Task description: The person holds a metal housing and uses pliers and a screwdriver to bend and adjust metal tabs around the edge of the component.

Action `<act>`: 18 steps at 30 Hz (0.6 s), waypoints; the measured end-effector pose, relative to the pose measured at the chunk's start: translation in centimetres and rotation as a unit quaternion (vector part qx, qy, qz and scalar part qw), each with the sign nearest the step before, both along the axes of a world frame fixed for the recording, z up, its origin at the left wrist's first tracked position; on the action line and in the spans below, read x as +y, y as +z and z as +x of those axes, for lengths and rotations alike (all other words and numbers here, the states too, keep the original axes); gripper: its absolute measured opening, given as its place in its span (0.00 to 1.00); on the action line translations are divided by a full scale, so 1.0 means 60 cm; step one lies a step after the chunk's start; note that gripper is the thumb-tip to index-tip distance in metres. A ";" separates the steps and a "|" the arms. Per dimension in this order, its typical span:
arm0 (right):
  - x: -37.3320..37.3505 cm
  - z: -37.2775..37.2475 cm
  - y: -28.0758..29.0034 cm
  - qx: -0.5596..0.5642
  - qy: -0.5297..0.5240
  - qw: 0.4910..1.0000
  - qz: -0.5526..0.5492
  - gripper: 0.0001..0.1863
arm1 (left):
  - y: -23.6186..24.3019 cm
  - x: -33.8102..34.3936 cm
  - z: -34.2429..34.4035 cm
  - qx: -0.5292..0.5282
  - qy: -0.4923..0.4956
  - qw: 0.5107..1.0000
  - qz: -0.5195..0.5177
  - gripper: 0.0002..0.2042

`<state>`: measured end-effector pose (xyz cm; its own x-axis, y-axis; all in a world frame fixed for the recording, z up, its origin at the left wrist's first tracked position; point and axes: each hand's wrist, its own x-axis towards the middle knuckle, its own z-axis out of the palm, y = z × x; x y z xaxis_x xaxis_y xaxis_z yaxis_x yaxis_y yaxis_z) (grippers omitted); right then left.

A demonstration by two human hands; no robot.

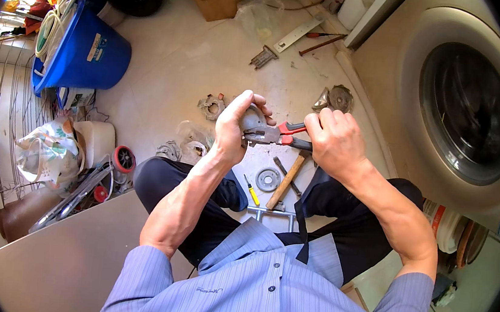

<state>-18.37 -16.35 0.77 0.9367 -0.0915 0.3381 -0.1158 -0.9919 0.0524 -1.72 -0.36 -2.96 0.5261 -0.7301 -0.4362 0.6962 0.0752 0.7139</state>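
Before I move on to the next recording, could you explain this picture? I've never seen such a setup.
There is no robot here: the left hand and right hand are bare and belong to the camera's wearer. The single view comes from a fisheye camera on the head, looking down, so straight edges bend near the rim. The right hand grips pliers by their red-and-black handles; the left holds a round metal part near the pliers' jaws. Whether they bite on it, I cannot tell. On the floor between the legs lie a yellow-and-black tool, a grey disc and a wooden-handled tool. A blue bucket stands at left, a washing machine at right.
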 end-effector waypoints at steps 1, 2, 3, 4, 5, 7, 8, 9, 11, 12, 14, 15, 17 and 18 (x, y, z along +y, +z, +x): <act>0.001 -0.001 -0.005 0.010 0.001 0.999 0.031 0.05 | -0.007 0.003 -0.001 -0.010 0.006 1.000 -0.014 0.21; 0.001 -0.002 -0.010 0.019 0.003 0.998 0.063 0.05 | -0.015 0.005 0.001 -0.010 0.005 1.000 -0.013 0.21; 0.002 -0.004 -0.014 0.019 0.002 0.998 0.064 0.05 | -0.022 0.006 0.004 -0.052 0.000 0.998 -0.036 0.20; 0.002 -0.007 -0.017 0.028 -0.007 0.995 0.097 0.06 | -0.023 0.006 0.005 -0.092 -0.006 0.994 -0.060 0.18; 0.003 -0.009 -0.021 0.038 -0.015 0.991 0.130 0.07 | -0.023 0.006 0.007 -0.092 -0.007 0.994 -0.060 0.18; 0.006 -0.011 -0.032 0.038 -0.015 0.989 0.145 0.05 | -0.018 0.004 0.007 -0.133 0.003 0.989 -0.061 0.17; 0.007 -0.013 -0.035 0.039 -0.016 0.986 0.160 0.03 | -0.013 0.003 0.006 -0.133 0.001 0.989 -0.062 0.17; 0.007 -0.014 -0.036 0.039 -0.017 0.986 0.159 0.03 | -0.006 0.003 0.005 -0.136 0.011 0.989 -0.064 0.17; 0.012 -0.012 -0.033 0.039 -0.020 0.983 0.175 0.03 | 0.007 0.001 0.008 -0.141 0.024 0.988 -0.065 0.17; 0.011 -0.009 -0.031 0.039 -0.019 0.984 0.175 0.03 | 0.011 -0.002 0.014 -0.155 0.026 0.985 -0.069 0.18; 0.010 -0.002 -0.025 0.009 -0.014 0.991 0.131 0.04 | 0.014 -0.003 0.019 -0.171 0.029 0.982 -0.074 0.18; 0.011 0.000 -0.024 0.008 -0.013 0.991 0.130 0.04 | 0.015 -0.003 0.020 -0.161 0.024 0.983 -0.087 0.20; 0.015 0.004 -0.022 -0.019 -0.017 0.998 0.052 0.05 | 0.024 -0.005 0.019 -0.152 0.019 0.983 -0.100 0.22; 0.016 0.006 -0.024 -0.020 -0.017 0.998 0.052 0.05 | 0.029 -0.006 0.018 -0.088 0.027 0.987 -0.128 0.24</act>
<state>-17.99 -15.38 -0.65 0.9186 -0.1589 0.3618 -0.1484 -0.9873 -0.0566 -0.63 -0.74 -1.20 0.6181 -0.7737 -0.1391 0.5525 0.3017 0.7770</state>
